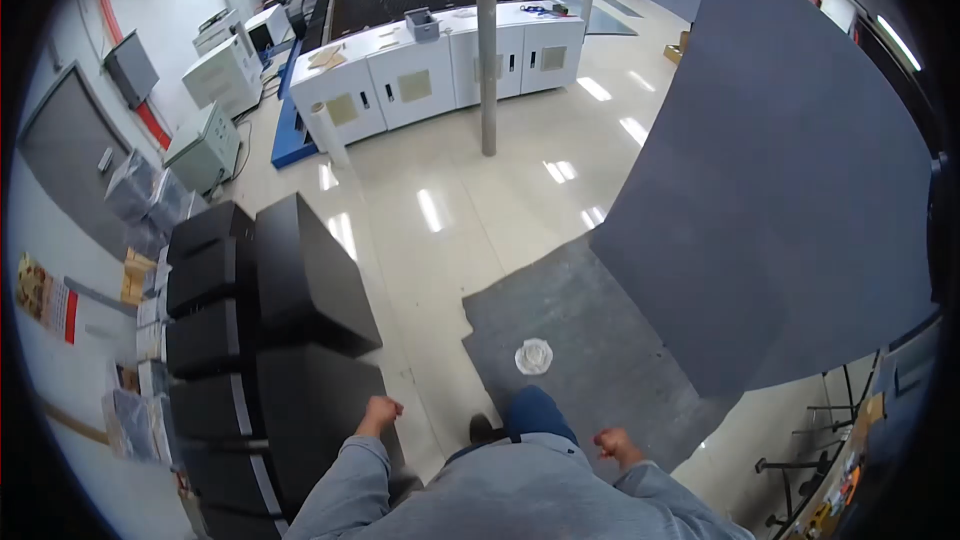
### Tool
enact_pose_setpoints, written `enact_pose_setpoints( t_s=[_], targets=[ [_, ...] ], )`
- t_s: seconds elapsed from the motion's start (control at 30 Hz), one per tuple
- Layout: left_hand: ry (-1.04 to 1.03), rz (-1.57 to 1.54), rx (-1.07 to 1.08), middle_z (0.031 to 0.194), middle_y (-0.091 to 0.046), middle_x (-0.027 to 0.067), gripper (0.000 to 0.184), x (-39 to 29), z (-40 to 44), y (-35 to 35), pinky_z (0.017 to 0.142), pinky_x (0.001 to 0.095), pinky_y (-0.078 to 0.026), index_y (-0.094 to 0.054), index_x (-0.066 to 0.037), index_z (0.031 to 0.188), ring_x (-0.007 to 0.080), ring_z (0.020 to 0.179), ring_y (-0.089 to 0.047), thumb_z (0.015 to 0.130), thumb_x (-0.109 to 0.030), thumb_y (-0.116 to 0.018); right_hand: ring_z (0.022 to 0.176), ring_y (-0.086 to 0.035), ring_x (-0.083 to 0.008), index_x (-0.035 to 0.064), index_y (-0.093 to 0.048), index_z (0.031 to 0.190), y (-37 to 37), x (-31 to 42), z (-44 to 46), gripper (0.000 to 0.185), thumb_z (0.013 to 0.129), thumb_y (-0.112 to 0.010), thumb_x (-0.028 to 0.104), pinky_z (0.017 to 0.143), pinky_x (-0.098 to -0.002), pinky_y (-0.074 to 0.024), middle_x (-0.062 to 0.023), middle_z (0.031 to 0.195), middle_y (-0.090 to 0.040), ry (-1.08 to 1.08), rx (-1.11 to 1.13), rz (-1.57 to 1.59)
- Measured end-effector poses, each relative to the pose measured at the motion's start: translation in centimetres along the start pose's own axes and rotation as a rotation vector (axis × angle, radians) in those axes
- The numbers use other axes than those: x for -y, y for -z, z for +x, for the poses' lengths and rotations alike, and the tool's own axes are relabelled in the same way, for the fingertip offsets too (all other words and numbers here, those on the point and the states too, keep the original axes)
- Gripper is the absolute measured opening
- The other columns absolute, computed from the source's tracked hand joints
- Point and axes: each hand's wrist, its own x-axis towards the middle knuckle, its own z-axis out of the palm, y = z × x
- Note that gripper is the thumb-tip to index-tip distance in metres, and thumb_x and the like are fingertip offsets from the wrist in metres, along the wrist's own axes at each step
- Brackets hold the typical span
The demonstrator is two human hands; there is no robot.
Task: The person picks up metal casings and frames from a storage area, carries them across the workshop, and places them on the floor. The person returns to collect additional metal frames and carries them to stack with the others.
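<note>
My left hand (380, 413) is at the lower left, its fingers curled, beside a stack of black boxes (325, 405). Whether anything is inside the curl is too small to make out. On the right, my right hand (617, 445) hangs over a dark grey mat (620, 370) on the floor, fingers also bent. A round whitish object (534, 356) lies on the mat between my hands, ahead of my body. Large grey sheet (770, 200) stands upright at the right, its lower edge by the mat.
A white cabinet machine (425, 75) with a dark bed stands ahead, behind a thin pole (487, 60). Grey-green units (203, 148) and wrapped boxes (145, 190) line the left wall. Chair or stand legs (790, 470) and a cluttered bench (850, 470) are at the lower right.
</note>
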Motion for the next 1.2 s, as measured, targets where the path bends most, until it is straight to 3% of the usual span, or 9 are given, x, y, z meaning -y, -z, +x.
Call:
enact_pose_setpoints(
  t_s=[0.23, 0.3, 0.43, 0.53, 0.67, 0.77, 0.87, 1.0, 1.2],
  targets=[
    [-0.068, -0.425, 0.007, 0.081, -0.071, 0.0083, 0.028, -21.9, 15.8, 7.2, 0.064, 0.0298, -0.054, -0.072, -0.002, 0.085, 0.0181, 0.076, -0.068, 0.077, 0.006, -0.046, 0.072, -0.064, -0.021, 0.0052, -0.07, 0.103, 2.3, 8.6, 4.3, 0.027, 0.08, -0.066, 0.019, 0.067, -0.0346, -0.0537, -0.0116, 0.093, -0.068, 0.152, 0.072, -0.21],
    [-0.057, 0.326, 0.101, 0.084, -0.072, 0.0032, 0.029, -26.6, 16.6, 8.9, 0.063, 0.0292, -0.053, -0.074, -0.009, 0.089, 0.0151, 0.076, -0.068, 0.078, 0.003, -0.05, 0.079, -0.065, -0.023, 0.0053, -0.071, 0.101, 2.9, 18.2, 4.4, 0.03, 0.079, -0.066, 0.025, 0.074, -0.035, -0.0524, -0.0125, 0.096, -0.069, 0.112, 0.038, -0.309],
    [-0.302, 0.481, 0.424, 0.099, -0.072, 0.0013, 0.03, -22.1, 23.0, 7.4, 0.055, 0.0363, -0.052, -0.07, -0.016, 0.113, 0.0142, 0.075, -0.068, 0.085, -0.015, -0.058, 0.061, -0.064, -0.0189, 0.0058, -0.071, 0.1, 5.9, 28.2, 17.2, 0.026, 0.081, -0.067, 0.025, 0.057, -0.0354, -0.052, -0.0108, 0.079, -0.068, 0.334, 0.143, -0.518],
    [0.363, -0.042, 0.493, 0.111, -0.069, 0.0035, 0.036, -24.5, 23.2, 7.7, 0.073, 0.039, -0.052, -0.06, -0.015, 0.126, 0.0163, 0.093, -0.066, 0.091, -0.02, -0.052, 0.053, -0.062, -0.0176, 0.0062, -0.072, 0.095, 8.9, 45.3, 17.8, 0.025, 0.081, -0.067, 0.026, 0.05, -0.0351, -0.0491, -0.0099, 0.072, -0.067, 0.248, -0.04, -0.241],
    [-0.553, 1.002, 0.68, 0.131, -0.058, 0.0052, 0.043, -27.5, 27.5, 9.6, 0.08, 0.042, -0.052, -0.049, -0.014, 0.137, 0.0201, 0.11, -0.058, 0.094, -0.018, -0.047, 0.049, -0.059, -0.0147, 0.0085, -0.075, 0.085, 13.5, 62.5, 21.3, 0.014, 0.08, -0.064, 0.016, 0.048, -0.0311, -0.0499, -0.0057, 0.065, -0.064, 0.552, -0.094, -0.08],
    [-0.271, 0.824, 0.828, 0.132, -0.056, 0.0041, 0.049, -32.6, 34.0, 11.1, 0.084, 0.0372, -0.052, -0.043, -0.013, 0.14, 0.0195, 0.112, -0.058, 0.091, -0.012, -0.049, 0.055, -0.058, -0.0133, 0.0062, -0.074, 0.088, 16.8, 71.4, 22.0, 0.018, 0.078, -0.06, 0.004, 0.052, -0.0275, -0.054, -0.0037, 0.076, -0.067, 0.588, -0.031, 0.03],
    [0.431, -0.016, 0.65, 0.132, -0.057, 0.0026, 0.059, -38.7, 40.8, 13.0, 0.085, 0.0305, -0.052, -0.038, -0.012, 0.142, 0.0178, 0.112, -0.058, 0.086, -0.004, -0.055, 0.056, -0.059, -0.0138, 0.0054, -0.074, 0.091, 19.5, 74.6, 26.6, 0.019, 0.078, -0.06, 0.006, 0.052, -0.029, -0.0552, -0.0047, 0.075, -0.067, 0.575, -0.049, -0.04],
    [0.092, 0.319, 0.683, 0.128, -0.06, 0.0023, 0.05, -48.3, 52.1, 15.5, 0.085, 0.029, -0.053, -0.043, -0.011, 0.14, 0.0161, 0.109, -0.061, 0.09, -0.007, -0.05, 0.056, -0.067, -0.0174, 0.0105, -0.075, 0.085, 24.1, 72.9, 30.4, 0.033, 0.079, -0.064, 0.041, 0.06, -0.0323, -0.0549, -0.0115, 0.078, -0.07, 0.277, -0.129, -0.575],
    [-0.314, 0.802, 0.476, 0.095, -0.073, -0.0005, 0.027, -71.4, 67.5, 18.2, 0.075, 0.0277, -0.053, -0.071, -0.016, 0.108, 0.0138, 0.082, -0.07, 0.085, -0.021, -0.059, 0.062, -0.065, -0.0179, 0.0087, -0.074, 0.086, 26.6, 65.2, 32.9, 0.018, 0.077, -0.072, 0.024, 0.057, -0.0358, -0.0531, -0.0101, 0.079, -0.069, 0.108, -0.183, 0.02]
  ],
)
